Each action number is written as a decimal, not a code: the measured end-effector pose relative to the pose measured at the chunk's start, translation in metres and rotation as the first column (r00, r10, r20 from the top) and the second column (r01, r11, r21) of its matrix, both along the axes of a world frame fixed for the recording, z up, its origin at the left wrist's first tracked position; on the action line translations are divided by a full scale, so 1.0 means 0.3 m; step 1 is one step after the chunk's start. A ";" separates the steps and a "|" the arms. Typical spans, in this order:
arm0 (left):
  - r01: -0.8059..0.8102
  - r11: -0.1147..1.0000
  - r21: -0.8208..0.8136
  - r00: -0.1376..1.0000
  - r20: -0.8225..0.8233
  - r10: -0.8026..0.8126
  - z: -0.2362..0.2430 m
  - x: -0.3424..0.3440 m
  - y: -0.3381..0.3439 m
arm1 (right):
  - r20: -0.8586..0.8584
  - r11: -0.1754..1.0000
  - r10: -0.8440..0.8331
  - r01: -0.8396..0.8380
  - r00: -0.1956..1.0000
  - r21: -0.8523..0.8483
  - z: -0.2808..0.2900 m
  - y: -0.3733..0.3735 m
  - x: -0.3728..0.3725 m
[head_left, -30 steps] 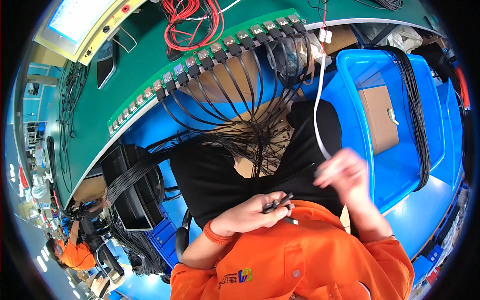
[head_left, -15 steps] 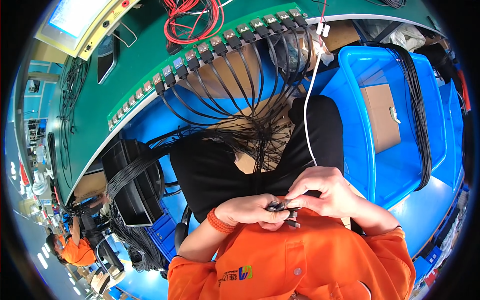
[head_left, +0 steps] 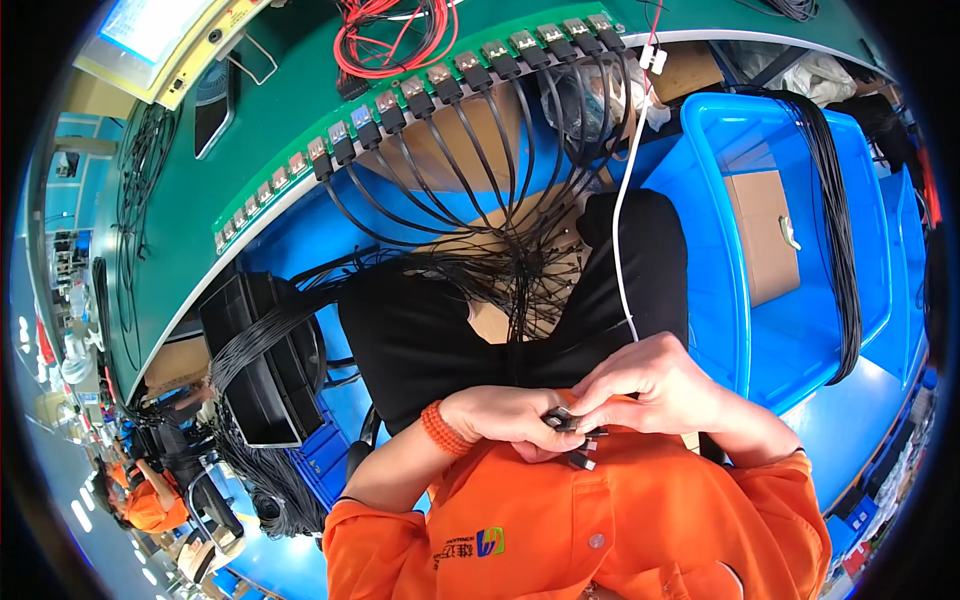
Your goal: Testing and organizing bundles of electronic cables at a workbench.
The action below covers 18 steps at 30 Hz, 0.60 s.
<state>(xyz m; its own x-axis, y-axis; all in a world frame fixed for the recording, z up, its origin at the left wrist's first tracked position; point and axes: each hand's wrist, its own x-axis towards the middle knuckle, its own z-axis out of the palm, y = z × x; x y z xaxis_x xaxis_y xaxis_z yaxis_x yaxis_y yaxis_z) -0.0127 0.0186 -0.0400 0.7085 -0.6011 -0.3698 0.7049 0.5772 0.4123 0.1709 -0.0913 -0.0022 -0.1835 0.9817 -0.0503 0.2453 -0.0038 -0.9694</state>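
Observation:
My left hand [head_left: 502,416] is closed around a small bunch of black USB cable plugs [head_left: 581,460], their metal ends poking out beside the thumb. My right hand [head_left: 652,388] meets it from the right, thumb and forefinger pinched on one plug of that bunch. A white cable [head_left: 621,215] hangs from the bench and runs down behind my right hand; its lower end is hidden. Ahead, a row of black USB plugs [head_left: 421,103] sits in the sockets of a long green circuit board [head_left: 222,220], and their cables drop into a tangle of black cables [head_left: 520,270] by my knees.
To the right stands a blue tub [head_left: 745,330] with a cable bundle [head_left: 835,230] draped over it and cardboard inside. A black bin [head_left: 270,385] is at the left. Red wire coils [head_left: 345,50] and a yellow-framed instrument [head_left: 205,50] rest on the green bench [head_left: 290,95]. Another person [head_left: 155,500] sits far left.
Both hands stay together over my lap, with small shifts of the fingers. The plugs in my left hand have turned slightly and sit a little lower. The view has tilted slightly.

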 end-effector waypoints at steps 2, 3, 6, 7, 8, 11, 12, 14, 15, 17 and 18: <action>-0.021 0.999 0.024 0.999 -0.029 0.022 0.003 0.001 -0.015 | -0.019 1.000 0.002 -0.002 1.000 -0.017 -0.019 -0.010 -0.014; -0.055 0.998 -0.002 0.997 -0.060 0.055 0.005 0.005 -0.019 | -0.043 0.998 -0.059 0.058 0.997 -0.024 -0.027 -0.018 -0.023; -0.096 0.978 0.182 0.992 -0.064 0.110 0.023 0.017 -0.023 | -0.098 0.977 -0.194 0.184 0.976 -0.103 -0.029 -0.037 -0.030; -0.154 0.954 0.258 0.987 0.000 0.159 0.033 0.021 -0.032 | -0.123 0.956 -0.279 0.263 0.952 -0.133 -0.021 -0.042 -0.021; -0.161 0.958 0.236 0.987 0.015 0.162 0.044 0.024 -0.038 | -0.137 0.935 -0.339 0.317 0.931 -0.160 -0.010 -0.045 -0.016; -0.140 0.893 0.427 0.987 -0.013 0.161 0.078 0.023 -0.041 | -0.126 0.747 -0.646 0.589 0.753 -0.309 0.036 -0.053 0.038; -0.162 0.896 0.413 0.986 0.026 0.166 0.085 0.025 -0.049 | -0.125 0.568 -0.821 0.773 0.558 -0.282 0.048 -0.055 0.049; -0.232 0.767 0.598 0.965 0.044 0.257 0.094 0.027 -0.053 | 0.027 0.809 -0.510 0.490 0.860 -0.325 0.056 -0.066 0.039; -0.192 0.715 0.672 0.979 0.084 0.184 0.091 0.031 -0.051 | -0.118 0.842 -0.488 0.430 0.865 -0.325 0.051 -0.075 0.022; -0.260 0.609 0.749 0.965 0.192 0.177 0.087 0.036 -0.062 | -0.246 0.879 -0.434 0.347 0.866 -0.327 0.031 -0.090 -0.012; -0.309 0.506 0.805 0.951 0.270 0.151 0.086 0.036 -0.069 | -0.238 0.865 -0.457 0.365 0.857 -0.345 0.017 -0.095 -0.023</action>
